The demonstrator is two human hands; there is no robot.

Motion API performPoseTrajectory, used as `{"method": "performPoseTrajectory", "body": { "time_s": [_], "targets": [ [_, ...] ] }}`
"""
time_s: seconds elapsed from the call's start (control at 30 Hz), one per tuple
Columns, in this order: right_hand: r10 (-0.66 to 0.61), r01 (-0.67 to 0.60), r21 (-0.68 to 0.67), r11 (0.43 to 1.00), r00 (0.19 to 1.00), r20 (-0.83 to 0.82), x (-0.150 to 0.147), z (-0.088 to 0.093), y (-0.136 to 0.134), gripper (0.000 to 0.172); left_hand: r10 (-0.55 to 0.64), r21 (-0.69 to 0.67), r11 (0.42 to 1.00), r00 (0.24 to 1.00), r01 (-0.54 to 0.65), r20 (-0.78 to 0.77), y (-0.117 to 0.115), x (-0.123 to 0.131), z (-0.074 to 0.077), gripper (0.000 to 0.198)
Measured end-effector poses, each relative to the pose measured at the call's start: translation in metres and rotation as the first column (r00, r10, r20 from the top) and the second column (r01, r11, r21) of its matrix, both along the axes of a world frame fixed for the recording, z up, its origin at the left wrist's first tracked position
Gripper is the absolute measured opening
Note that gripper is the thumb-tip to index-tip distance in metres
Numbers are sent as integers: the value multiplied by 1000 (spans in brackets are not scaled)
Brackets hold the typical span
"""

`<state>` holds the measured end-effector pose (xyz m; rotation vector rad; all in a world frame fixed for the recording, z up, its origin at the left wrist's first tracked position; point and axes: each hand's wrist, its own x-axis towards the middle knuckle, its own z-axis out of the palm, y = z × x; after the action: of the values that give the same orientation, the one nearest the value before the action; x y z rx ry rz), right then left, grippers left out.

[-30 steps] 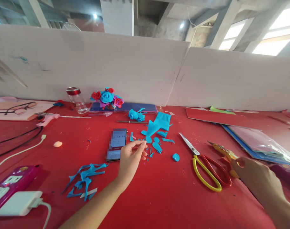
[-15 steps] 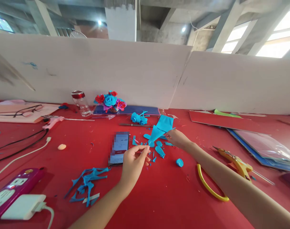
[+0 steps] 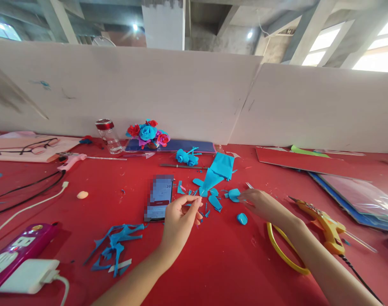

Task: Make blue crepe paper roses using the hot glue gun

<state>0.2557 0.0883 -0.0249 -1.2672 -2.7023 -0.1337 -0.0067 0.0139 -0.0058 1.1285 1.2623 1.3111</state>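
My left hand [image 3: 182,212] is in a pinch, thumb and forefinger together by the narrow end of a blue tapered paper piece [image 3: 212,179]. What lies between those fingertips is too small to make out. Further right, my right hand [image 3: 260,205] is low over the table with its fingers curled at the right edge of a rounded blue petal [image 3: 234,195]. Yellow-handled scissors [image 3: 287,253] lie partly under that hand. Blue squares [image 3: 223,165], loose petals [image 3: 215,203] and a small curled blue piece [image 3: 242,219] are around the hands.
A phone [image 3: 161,197] lies left of my left hand, with blue scraps [image 3: 117,246] nearer me. A yellow glue gun [image 3: 324,223] is on the right. Paper flowers [image 3: 148,134], a glass bottle [image 3: 109,136] and blue roses [image 3: 186,157] stand or lie toward the back partition.
My right hand has moved right and toward me, from beside the blue squares to the rounded petal. The scissors' tip now shows. My left hand keeps its pinch in nearly the same place.
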Motion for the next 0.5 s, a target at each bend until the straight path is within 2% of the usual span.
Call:
{"method": "performPoseTrajectory", "body": {
  "time_s": [0.5],
  "targets": [
    [-115, 115, 0, 993, 990, 86, -7, -2, -4, 28, 1, 3, 1000, 1000, -1, -24, 1, 0, -2, 24]
  ]
}}
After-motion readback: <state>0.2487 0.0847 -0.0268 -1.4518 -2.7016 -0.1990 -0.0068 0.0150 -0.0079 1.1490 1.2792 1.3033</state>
